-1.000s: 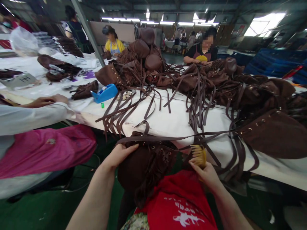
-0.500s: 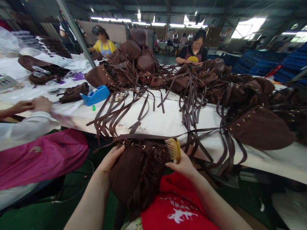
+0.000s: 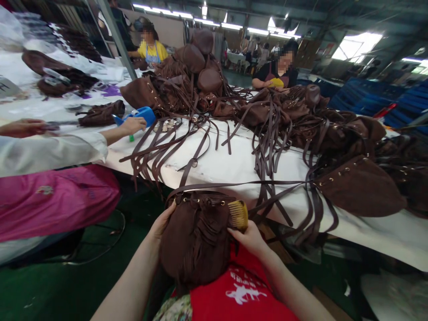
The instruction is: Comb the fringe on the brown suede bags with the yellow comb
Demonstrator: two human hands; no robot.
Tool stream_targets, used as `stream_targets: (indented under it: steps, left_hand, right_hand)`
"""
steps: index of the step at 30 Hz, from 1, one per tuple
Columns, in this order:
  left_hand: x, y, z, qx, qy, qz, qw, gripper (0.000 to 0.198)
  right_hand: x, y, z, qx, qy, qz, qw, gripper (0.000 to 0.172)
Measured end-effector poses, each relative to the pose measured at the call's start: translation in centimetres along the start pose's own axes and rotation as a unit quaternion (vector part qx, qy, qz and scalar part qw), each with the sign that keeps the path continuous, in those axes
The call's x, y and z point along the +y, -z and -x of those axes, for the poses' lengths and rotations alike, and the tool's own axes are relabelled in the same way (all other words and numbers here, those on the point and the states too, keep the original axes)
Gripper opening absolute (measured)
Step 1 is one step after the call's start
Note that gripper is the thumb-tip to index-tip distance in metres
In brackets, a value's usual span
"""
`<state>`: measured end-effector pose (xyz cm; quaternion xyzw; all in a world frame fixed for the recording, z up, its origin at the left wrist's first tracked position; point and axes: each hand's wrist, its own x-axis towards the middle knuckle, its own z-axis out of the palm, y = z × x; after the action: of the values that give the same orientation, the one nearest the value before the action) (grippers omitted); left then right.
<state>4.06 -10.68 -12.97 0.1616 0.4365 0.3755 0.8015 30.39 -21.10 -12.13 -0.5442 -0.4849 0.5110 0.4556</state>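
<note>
A dark brown suede drawstring bag (image 3: 195, 236) with fringe lies on my lap, just below the table's near edge. My left hand (image 3: 162, 223) is cupped around the bag's left side, fingers curled on its top rim. My right hand (image 3: 249, 238) is closed on a yellow comb (image 3: 238, 215), whose teeth rest against the fringe at the bag's upper right. Long brown straps (image 3: 234, 183) run from the bag up onto the table.
A white-covered table (image 3: 227, 167) carries heaps of brown bags (image 3: 357, 185) and hanging straps. A person in a white sleeve (image 3: 50, 151) at my left reaches a hand to a blue tape dispenser (image 3: 142, 113). Two other people sit at the far side.
The comb has moved left and down onto the bag's fringe. The neighbour's hand has reached out to the blue tape dispenser. The view has shifted slightly.
</note>
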Motion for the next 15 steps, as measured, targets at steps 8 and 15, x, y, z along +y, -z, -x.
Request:
stream_targets:
  steps: [8, 15]
  left_hand:
    - [3.1, -3.9, -0.2, 0.145, -0.319, -0.614, 0.707, 0.053]
    - [6.8, -15.7, 4.5, -0.416, -0.247, -0.572, 0.662, 0.048]
  right_hand:
    - [-2.9, 1.7, -0.3, -0.144, -0.080, -0.226, 0.960, 0.044]
    - [-5.1, -0.5, -1.7, -0.327, -0.041, -0.253, 0.910, 0.034]
